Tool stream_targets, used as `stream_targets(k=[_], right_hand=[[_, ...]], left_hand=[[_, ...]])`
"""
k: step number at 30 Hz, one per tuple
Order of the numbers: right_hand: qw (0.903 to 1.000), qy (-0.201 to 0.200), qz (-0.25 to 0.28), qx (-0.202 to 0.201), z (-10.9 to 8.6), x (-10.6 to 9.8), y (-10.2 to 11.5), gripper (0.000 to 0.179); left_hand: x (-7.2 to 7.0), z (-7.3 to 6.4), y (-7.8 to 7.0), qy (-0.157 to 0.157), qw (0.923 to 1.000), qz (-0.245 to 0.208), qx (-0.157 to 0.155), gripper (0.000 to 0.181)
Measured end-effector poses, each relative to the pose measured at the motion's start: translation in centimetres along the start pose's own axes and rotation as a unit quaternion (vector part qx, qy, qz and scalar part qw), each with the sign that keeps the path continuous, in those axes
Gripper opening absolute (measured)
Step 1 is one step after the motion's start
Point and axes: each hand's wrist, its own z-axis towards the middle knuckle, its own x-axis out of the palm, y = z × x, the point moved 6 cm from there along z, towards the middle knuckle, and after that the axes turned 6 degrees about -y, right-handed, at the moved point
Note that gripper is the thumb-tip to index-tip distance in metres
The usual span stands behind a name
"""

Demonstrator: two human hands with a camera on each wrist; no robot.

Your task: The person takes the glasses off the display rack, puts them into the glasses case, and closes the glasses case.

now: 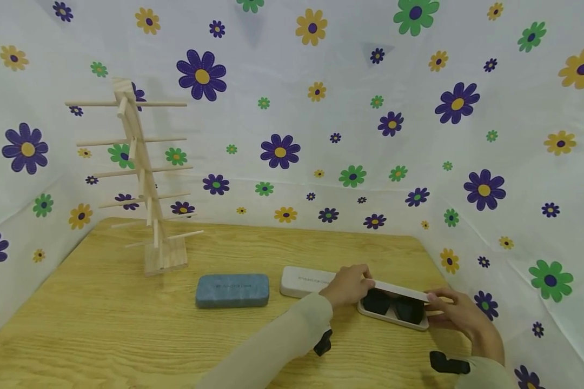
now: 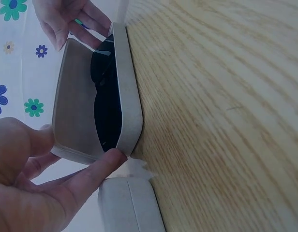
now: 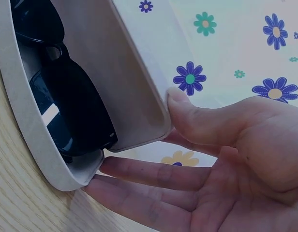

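A pale glasses case point(image 1: 393, 321) lies on the table at the right with its lid point(image 1: 401, 290) partly raised. Dark sunglasses point(image 3: 71, 92) are inside, lenses toward me. At the case's left end, my left hand point(image 1: 347, 285) holds it, thumb at the lid's edge and a finger against the base, as the left wrist view shows. My right hand point(image 1: 459, 313) grips the other end; its thumb point(image 3: 180, 104) presses the lid's corner while fingers touch the base. Close by the left hand, a second pale case point(image 1: 302, 282) lies closed and partly hidden behind that hand.
A blue glasses case point(image 1: 232, 290) lies closed left of the pale ones. Toward the back left of the wooden table point(image 1: 126, 335) stands a wooden rack point(image 1: 143, 178) with several horizontal pegs. Flower-patterned white cloth point(image 1: 292, 124) surrounds the back and sides.
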Motion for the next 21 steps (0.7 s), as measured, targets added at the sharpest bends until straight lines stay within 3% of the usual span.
stream_targets(k=[10,21], right_hand=[[0.9997,0.010,0.022,-0.002,-0.04,-0.07,-0.44,0.053],[0.9998,0.015,0.012,-0.002,0.01,-0.08,-0.52,0.051]], left_hand=[[0.05,-0.72,-0.11,0.006,0.9999,-0.007,0.005,0.009],[0.70,-0.48,0.50,0.006,0.9998,-0.010,0.014,0.006]])
